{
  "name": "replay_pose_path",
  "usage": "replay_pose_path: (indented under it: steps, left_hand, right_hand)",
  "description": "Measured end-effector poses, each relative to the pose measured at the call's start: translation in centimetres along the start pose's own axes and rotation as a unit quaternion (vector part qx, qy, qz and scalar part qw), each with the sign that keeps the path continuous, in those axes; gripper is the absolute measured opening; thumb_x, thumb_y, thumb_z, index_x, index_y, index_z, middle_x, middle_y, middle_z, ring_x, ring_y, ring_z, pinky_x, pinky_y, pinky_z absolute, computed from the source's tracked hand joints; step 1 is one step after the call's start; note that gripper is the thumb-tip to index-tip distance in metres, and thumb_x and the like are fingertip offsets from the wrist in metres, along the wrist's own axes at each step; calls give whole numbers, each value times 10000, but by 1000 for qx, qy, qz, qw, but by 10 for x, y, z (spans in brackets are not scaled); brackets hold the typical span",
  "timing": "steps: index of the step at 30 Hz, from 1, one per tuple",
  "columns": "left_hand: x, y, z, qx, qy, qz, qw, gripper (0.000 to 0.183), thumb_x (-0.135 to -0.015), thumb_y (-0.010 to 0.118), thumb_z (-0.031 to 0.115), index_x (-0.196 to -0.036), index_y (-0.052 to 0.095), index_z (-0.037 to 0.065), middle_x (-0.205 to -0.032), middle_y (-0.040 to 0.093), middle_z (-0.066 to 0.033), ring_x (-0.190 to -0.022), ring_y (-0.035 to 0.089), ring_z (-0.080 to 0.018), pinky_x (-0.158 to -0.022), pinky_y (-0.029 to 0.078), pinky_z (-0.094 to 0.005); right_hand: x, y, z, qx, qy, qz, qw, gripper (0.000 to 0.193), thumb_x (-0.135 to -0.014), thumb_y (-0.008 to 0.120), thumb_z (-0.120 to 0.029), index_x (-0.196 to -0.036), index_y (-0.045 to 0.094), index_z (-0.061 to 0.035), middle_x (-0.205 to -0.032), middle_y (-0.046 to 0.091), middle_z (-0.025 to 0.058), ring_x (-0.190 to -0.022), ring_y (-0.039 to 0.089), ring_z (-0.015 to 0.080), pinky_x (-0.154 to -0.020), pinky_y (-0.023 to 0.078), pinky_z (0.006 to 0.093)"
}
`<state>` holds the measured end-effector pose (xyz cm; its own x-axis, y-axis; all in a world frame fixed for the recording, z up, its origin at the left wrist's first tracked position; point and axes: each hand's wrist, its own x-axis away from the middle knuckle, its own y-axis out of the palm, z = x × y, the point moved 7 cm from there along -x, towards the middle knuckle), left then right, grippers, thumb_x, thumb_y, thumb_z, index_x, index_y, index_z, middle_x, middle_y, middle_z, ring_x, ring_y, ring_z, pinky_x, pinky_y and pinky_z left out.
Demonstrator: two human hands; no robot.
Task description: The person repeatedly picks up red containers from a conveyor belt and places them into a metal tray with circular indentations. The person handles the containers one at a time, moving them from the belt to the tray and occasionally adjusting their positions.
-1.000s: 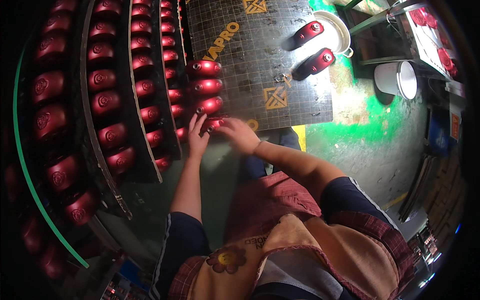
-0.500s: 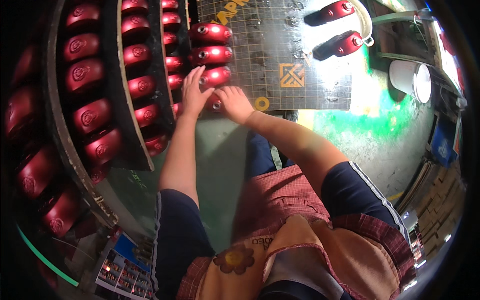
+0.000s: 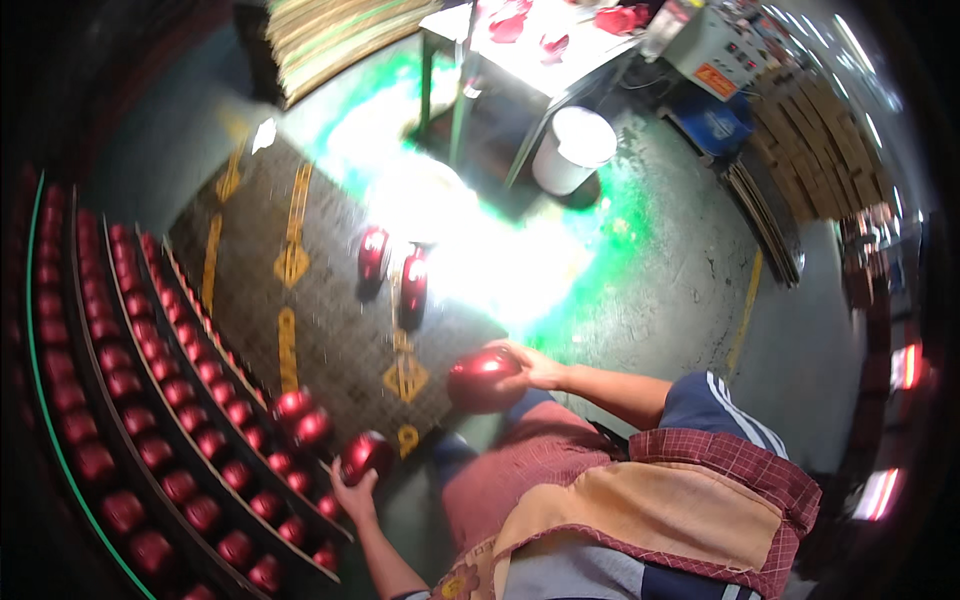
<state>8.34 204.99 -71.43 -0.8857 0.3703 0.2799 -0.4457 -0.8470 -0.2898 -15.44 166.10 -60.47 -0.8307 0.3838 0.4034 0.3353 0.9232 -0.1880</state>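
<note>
Head view: both hands loaded, one glossy red piece each. Left hand (image 3: 355, 490) at the near-left corner of the dark board (image 3: 345, 335): thumb and fingers wrapped on the lower left side of its red piece (image 3: 367, 455). Can't tell if that piece is lifted or touching the board edge. Right hand (image 3: 540, 369) out to the right, fingers closed around the right end of the second red piece (image 3: 482, 381), in front of the apron (image 3: 535, 445); a bit blurred, exact finger placement unclear.

Status, as I read it: the bulk is already in place. Long rows of red pieces (image 3: 124, 511) fill the left side, set between dividers. Outside the rows: the two in hand, a pair (image 3: 312, 427) side by side at the board's left edge, just beside the nearest row, and two more (image 3: 413, 283) near each other at mid-board, well apart from that pair. So six not in rows by my count. Glare on the far-right side of the board; can't rule out more there. White bucket (image 3: 560, 165) on the floor beyond, beside the worktable (image 3: 570, 75).
</note>
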Motion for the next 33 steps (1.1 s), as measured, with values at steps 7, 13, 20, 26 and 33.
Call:
replay_pose_path:
  steps: [7,13,20,26,33]
  left_hand:
    - [17,129,155,229,58,-69,969,726,-696,750,24,-1345,424,18,-1259,528,-80,-1157,524,-222,-1052,391,-351]
    - [16,287,324,382,138,-147,902,854,-766,801,267,-1416,336,-36,-1315,520,-126,-1195,539,-259,-1030,440,-416]
    - [2,512,478,472,7,-301,829,661,-882,622,463,-1365,478,35,-1348,532,-158,-1222,534,-338,-1025,461,-508]
    - [-18,724,585,530,-25,-516,672,588,-1035,394,446,-1466,363,47,-1473,425,-151,-1366,391,-300,-1148,305,-428]
    - [-57,949,599,537,-362,-672,359,711,-847,623,476,-1358,434,19,-1188,519,-127,-1060,533,-267,-894,490,-386]
  right_hand:
    - [25,-181,-37,-76,-87,122,986,682,-794,777,-202,-1374,461,-33,-1326,525,89,-1255,463,212,-1099,335,362]
    - [47,-340,-89,-263,-187,113,940,632,-811,742,-194,-1341,442,-25,-1278,533,74,-1209,494,192,-1068,365,350]
    - [81,-513,-129,-433,-276,195,836,494,-932,629,-288,-1328,504,-19,-1233,614,110,-1131,590,221,-1019,444,365]
    - [49,-647,-123,-597,-250,257,718,436,-981,511,-429,-1288,566,-126,-1251,627,108,-1143,593,298,-1020,459,478]
    - [-64,-777,-84,-744,-251,65,616,620,-886,584,-505,-1270,536,-20,-1130,571,207,-939,597,307,-790,544,381]
